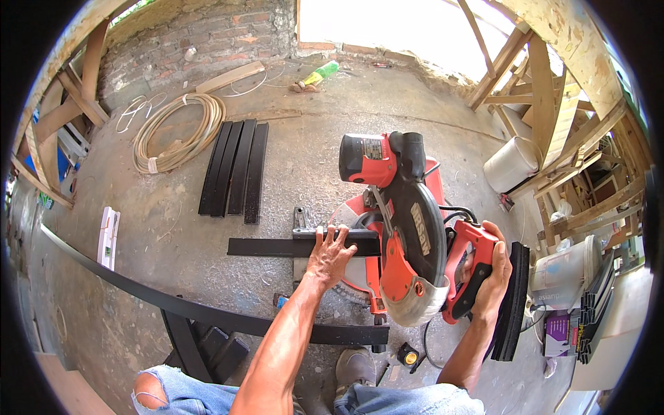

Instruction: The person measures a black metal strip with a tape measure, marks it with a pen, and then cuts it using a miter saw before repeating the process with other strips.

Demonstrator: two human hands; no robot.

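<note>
A red and black miter saw (398, 228) stands on the concrete floor in front of me. My left hand (329, 254) presses flat on a long black strip (270, 247) lying across the saw's table against the fence. My right hand (494, 270) grips the saw's red handle (470, 270), with the blade guard (415, 301) lowered near the strip's right end.
Several black strips (235, 168) lie side by side on the floor beyond. A coil of pale hose (176, 131) lies further left. A long black bar (138, 287) runs across a black frame near my knees. A stack of cut black pieces (513, 301) leans right of the saw. White buckets (512, 164) and timber frames stand at right.
</note>
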